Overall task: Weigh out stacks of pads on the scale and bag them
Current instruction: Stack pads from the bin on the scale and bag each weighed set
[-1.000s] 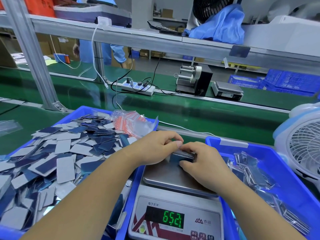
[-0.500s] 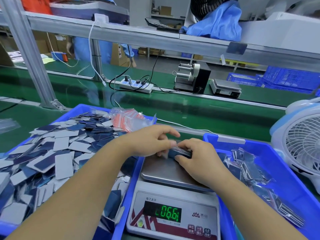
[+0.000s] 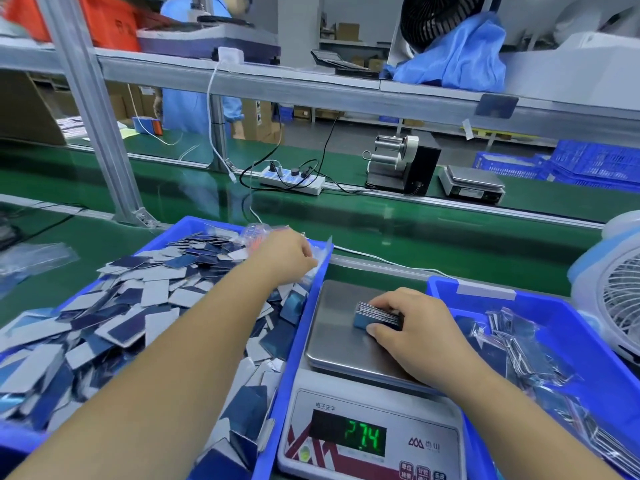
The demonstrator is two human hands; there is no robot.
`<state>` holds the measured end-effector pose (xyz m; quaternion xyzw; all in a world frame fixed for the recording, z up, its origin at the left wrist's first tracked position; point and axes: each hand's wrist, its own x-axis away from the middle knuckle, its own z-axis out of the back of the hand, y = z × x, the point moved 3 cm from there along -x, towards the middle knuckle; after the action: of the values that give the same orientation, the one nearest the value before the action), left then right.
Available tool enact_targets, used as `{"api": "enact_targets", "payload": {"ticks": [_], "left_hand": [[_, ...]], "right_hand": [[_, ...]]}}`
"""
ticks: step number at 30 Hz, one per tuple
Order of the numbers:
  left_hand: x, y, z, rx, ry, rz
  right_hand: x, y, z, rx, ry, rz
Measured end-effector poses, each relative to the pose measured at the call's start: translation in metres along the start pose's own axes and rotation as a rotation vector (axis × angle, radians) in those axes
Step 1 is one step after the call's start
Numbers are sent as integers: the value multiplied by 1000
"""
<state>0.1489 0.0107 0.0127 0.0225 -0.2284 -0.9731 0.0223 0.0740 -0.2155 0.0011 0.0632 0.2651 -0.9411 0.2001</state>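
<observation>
Stack (image 3: 377,315) held on scale (image 3: 341,336) by right hand (image 3: 414,329), long axis left-right; bags (image 3: 313,259) (far left) pinched by left hand (image 3: 282,258).

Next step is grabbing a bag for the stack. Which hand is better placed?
Left. The left hand is already at the pile of bags in the far corner of the left bin, while the right hand grips the stack on the scale.

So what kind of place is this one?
Most likely a factory packing line: a green conveyor belt, blue bins of loose pads and a bench scale at the station.
</observation>
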Motion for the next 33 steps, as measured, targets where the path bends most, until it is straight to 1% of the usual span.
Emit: {"api": "enact_targets", "payload": {"ticks": [3,6,8,12,16,19,21,22,23,24,26,28,29,30,31,33], "left_hand": [[-12,1,-14,-17,-19,-26],[-19,2,-21,-144,-89,-31],[-23,4,-25,-223,-93,-40],[-24,9,-27,-328,-59,-4],[-24,8,-22,-258,30,15],[-22,5,-4,-47,116,44],[-13,4,13,199,171,58],[-6,6,21,346,181,57],[3,9,28,515,183,55],[13,12,34,690,167,56],[36,21,37,1035,45,67],[56,32,30,1379,-136,65],[65,37,25,1505,-206,72],[74,42,21,1582,-257,83],[80,47,16,1614,-287,89],[87,54,6,1610,-299,91]], "right_hand": [[0,0,0,9,-1,-3],[0,1,-1,4,1,3],[0,1,-1,-1,-4,4],[0,1,0,-3,0,12],[0,-1,0,-3,-7,15],[1,-1,1,0,-16,10],[1,0,4,-66,-3,-16],[1,1,6,-149,10,-46],[1,2,8,-284,21,-86],[1,1,10,-469,23,-132],[2,-1,13,-872,5,-204],[3,-4,15,-1172,-32,-217],[4,-6,15,-1259,-64,-208],[5,-7,16,-1305,-99,-196],[6,-9,15,-1323,-128,-184],[7,-9,14,-1331,-162,-167]]}}
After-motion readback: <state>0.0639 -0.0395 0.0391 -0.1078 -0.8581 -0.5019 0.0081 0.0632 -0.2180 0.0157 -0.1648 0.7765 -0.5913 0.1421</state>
